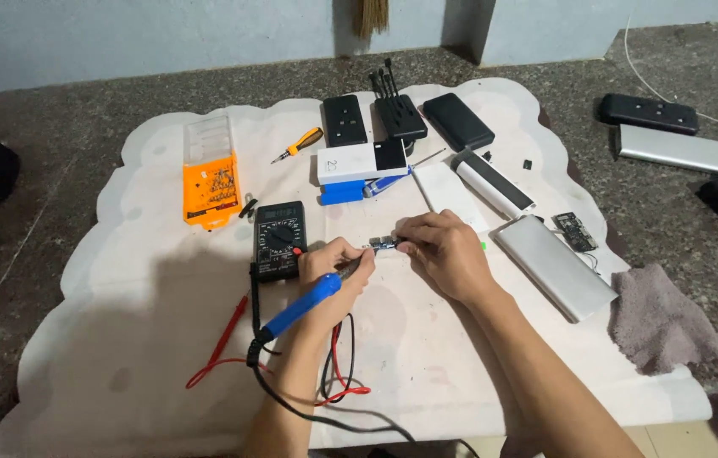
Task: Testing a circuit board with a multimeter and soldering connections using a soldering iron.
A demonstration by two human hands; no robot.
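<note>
My left hand (pixel 331 270) grips a blue-handled soldering iron (pixel 304 304), its tip pointing right toward a small circuit board (pixel 384 245). The fingers of my right hand (pixel 445 251) pinch that board from the right, just above the white mat (pixel 147 280). The iron's black cord (pixel 308 405) trails down toward me. Just left of my left hand lies a black multimeter (pixel 279 238), with red and black test leads (pixel 222 348) looped in front of it.
On the mat: an orange bit case (pixel 211 174), a small yellow screwdriver (pixel 300 144), several black and white power banks (pixel 401 127), a silver metal shell (pixel 552 266), a loose green board (pixel 575 231). A grey cloth (pixel 660 318) lies at right. More cases (pixel 660 131) sit on the stone floor.
</note>
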